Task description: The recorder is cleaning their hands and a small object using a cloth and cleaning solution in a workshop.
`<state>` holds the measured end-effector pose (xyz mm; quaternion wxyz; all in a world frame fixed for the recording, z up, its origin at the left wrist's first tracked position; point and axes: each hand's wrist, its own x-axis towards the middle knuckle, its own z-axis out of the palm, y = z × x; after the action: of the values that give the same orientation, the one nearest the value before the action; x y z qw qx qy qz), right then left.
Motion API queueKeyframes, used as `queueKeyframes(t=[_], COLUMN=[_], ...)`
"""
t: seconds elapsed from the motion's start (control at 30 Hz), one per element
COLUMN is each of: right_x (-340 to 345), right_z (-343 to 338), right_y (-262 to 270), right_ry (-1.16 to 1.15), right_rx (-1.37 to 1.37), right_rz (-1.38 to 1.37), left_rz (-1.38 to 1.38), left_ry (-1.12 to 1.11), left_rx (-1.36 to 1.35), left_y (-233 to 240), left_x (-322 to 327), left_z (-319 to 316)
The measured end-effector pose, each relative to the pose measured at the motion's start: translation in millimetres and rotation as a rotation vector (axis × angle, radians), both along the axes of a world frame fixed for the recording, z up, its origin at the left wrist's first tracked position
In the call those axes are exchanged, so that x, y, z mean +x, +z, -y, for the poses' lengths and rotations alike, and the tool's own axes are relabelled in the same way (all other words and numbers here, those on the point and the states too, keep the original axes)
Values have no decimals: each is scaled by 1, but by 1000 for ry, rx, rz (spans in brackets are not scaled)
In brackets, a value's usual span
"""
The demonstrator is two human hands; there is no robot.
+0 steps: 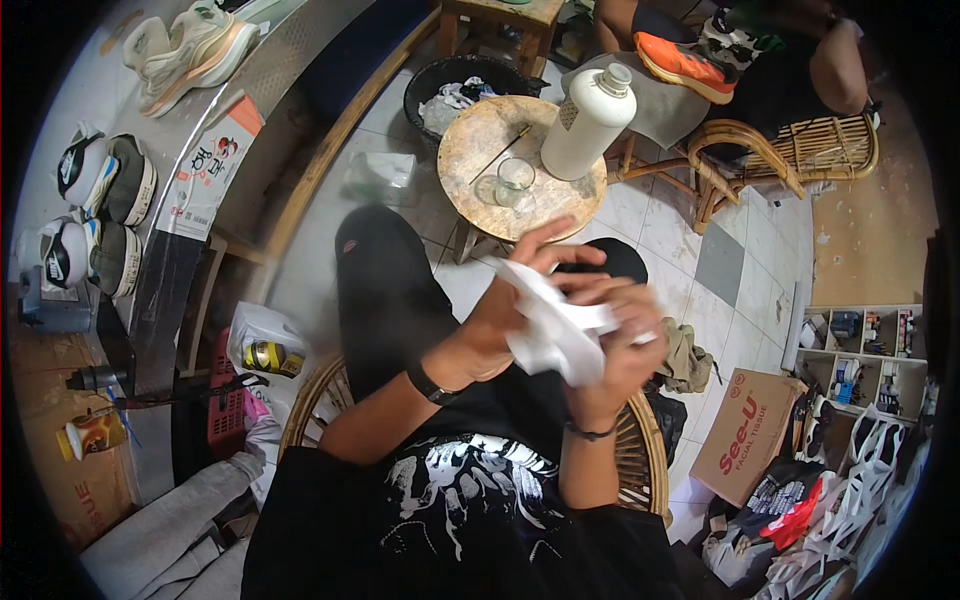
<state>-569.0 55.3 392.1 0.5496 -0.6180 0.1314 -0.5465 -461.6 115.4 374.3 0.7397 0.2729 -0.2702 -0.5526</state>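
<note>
A crumpled white tissue (559, 322), blurred by motion, is between my two hands above my lap. My right hand (626, 330) grips its right side with bent fingers. My left hand (495, 326) has its fingers stretched forward and apart, and the tissue covers part of its palm. Whether the left thumb pins the tissue is hidden. Beyond my hands stands a round, stained stool (469, 184). On it are a large white plastic bottle (581, 139), a small glass jar (516, 176) and a thin brush (499, 156).
A black bin (420, 90) with crumpled waste stands behind the stool. Across from me sits a person with an orange sneaker (686, 67) on the lap. More shoes (124, 180) line a shelf at left. A cardboard box (746, 435) and a compartment shelf (862, 352) are at right.
</note>
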Motion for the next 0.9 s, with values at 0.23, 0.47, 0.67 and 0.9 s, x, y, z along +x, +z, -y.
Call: queueKeyframes(t=[0.23, 0.47, 0.67, 0.9], right_x=[-11, 24, 23, 30], right_z=[20, 27, 42, 51], right_y=[-5, -19, -17, -21], right_ry=[-307, 264, 499, 571], right_rx=[-235, -756, -600, -328], right_rz=[-270, -456, -572, -522], left_rz=[523, 864, 1047, 1217], left_ry=[-11, -267, -296, -267], left_rx=[-3, 358, 298, 360], left_y=[-8, -4, -6, 28], left_x=[17, 30, 20, 15], left_z=[-25, -52, -43, -29])
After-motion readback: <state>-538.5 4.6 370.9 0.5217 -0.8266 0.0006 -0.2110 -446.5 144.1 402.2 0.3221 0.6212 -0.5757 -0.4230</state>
